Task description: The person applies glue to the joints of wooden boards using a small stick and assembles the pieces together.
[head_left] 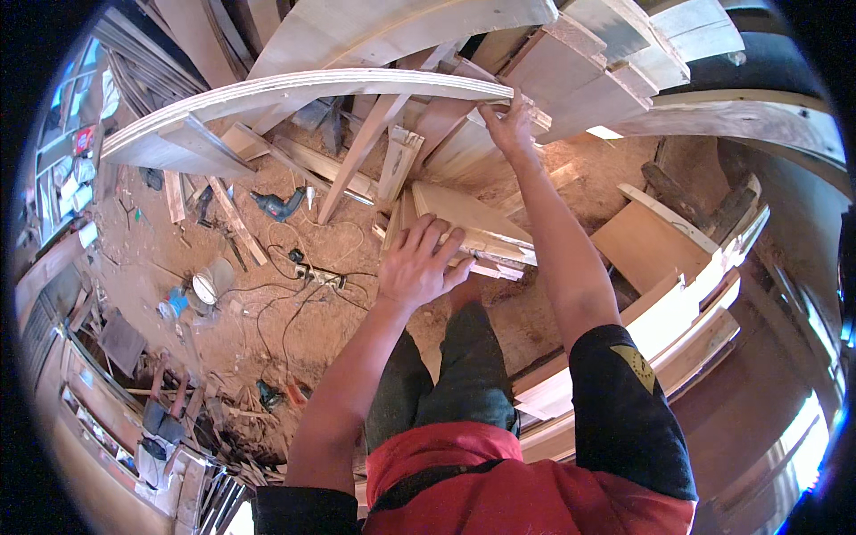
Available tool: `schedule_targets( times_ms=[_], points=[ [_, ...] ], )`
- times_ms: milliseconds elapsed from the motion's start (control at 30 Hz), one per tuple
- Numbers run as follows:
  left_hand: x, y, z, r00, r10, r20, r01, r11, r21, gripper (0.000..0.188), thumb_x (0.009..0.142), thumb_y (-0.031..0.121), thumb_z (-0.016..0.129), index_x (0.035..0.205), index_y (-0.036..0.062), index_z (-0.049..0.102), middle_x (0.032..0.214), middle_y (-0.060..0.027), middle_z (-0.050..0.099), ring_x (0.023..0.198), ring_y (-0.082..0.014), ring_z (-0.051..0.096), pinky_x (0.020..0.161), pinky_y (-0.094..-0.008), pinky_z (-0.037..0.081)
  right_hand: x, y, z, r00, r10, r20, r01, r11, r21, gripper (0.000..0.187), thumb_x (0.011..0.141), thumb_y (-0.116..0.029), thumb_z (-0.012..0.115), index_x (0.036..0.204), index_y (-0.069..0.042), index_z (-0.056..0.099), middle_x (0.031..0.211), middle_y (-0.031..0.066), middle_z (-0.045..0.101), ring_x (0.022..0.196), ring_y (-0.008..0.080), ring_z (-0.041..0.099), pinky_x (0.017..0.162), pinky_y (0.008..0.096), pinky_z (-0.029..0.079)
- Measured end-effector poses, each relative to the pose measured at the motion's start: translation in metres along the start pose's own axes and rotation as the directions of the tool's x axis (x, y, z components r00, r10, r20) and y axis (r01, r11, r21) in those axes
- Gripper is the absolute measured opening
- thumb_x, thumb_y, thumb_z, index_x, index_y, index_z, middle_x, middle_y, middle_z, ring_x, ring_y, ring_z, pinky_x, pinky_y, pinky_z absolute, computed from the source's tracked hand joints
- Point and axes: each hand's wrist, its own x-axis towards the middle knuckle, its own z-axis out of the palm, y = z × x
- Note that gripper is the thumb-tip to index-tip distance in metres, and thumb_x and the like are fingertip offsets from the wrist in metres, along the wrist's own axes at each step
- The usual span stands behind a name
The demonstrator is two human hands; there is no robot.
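Note:
My right hand (512, 127) is raised, its fingers closed round the right end of a long curved plywood panel (312, 85). That panel stands on edge and stretches away to the far left. Lower and nearer, my left hand (417, 260) grips the edge of a shorter wooden panel (477, 221), fingers bent over it and thumb apart. Layered pale edges show just right of the left fingertips. The undersides of both grips are hidden. Below my hands, my legs stand close to the shorter panel.
Curved boards (580, 80) are stacked at the far right, and more lie beside my right arm (660, 334). On the dusty floor are a drill (278, 207), a power strip (319, 276) with loose cables and a white bucket (212, 282). Another person (163, 426) appears at the lower left.

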Motion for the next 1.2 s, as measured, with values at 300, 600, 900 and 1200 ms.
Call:
schedule_targets(
  times_ms=[300, 600, 900, 1200],
  points=[
    [0.009, 0.004, 0.008, 1.0, 0.002, 0.008, -0.002, 1.0, 0.007, 0.044, 0.083, 0.046, 0.068, 0.113, 0.0153, 0.063, 0.109, -0.0054, 0.057, 0.111, -0.0255, 0.056, 0.084, -0.0406, 0.048, 0.001, 0.032, -0.014, 0.99, -0.059, 0.131, 0.038, 0.987, 0.156, 0.053, 0.083, -0.023, 0.073, 0.127, -0.004, 0.052, 0.105, 0.0069, 0.065, 0.09, 0.0162, 0.063, 0.076, 0.0321, 0.052],
    [0.007, 0.01, 0.002, 1.0, -0.003, 0.026, 0.002, 0.999, 0.046, 0.044, 0.081, 0.046, 0.069, 0.113, 0.0158, 0.063, 0.109, -0.0061, 0.056, 0.11, -0.0264, 0.056, 0.086, -0.0403, 0.048, -0.06, 0.019, -0.014, 0.979, -0.028, 0.203, -0.016, 0.977, 0.214, 0.067, 0.08, -0.031, 0.081, 0.127, 0.002, 0.046, 0.108, 0.0158, 0.063, 0.1, 0.0256, 0.063, 0.086, 0.0381, 0.053],
    [0.001, 0.008, 0.003, 0.999, -0.02, 0.031, 0.019, 0.998, 0.054, 0.044, 0.083, 0.047, 0.068, 0.112, 0.0156, 0.061, 0.111, -0.0068, 0.056, 0.112, -0.0259, 0.056, 0.085, -0.0409, 0.048, -0.076, -0.005, -0.018, 0.56, 0.625, 0.545, -0.719, 0.693, -0.056, 0.062, 0.092, -0.051, 0.058, 0.128, -0.001, 0.056, 0.125, 0.015, 0.062, 0.108, 0.0276, 0.062, 0.085, 0.0414, 0.054],
    [-0.01, 0.005, 0.002, 0.998, -0.047, 0.032, 0.046, 0.999, 0.019, 0.049, 0.08, 0.048, 0.072, 0.115, 0.0158, 0.061, 0.112, -0.006, 0.056, 0.116, -0.0283, 0.054, 0.087, -0.0432, 0.049, -0.072, -0.05, -0.075, 0.598, 0.503, 0.624, 0.012, 0.773, -0.635, 0.082, 0.081, -0.06, 0.068, 0.139, -0.004, 0.049, 0.131, 0.02, 0.059, 0.121, 0.0358, 0.057, 0.099, 0.0409, 0.048]
  ],
)
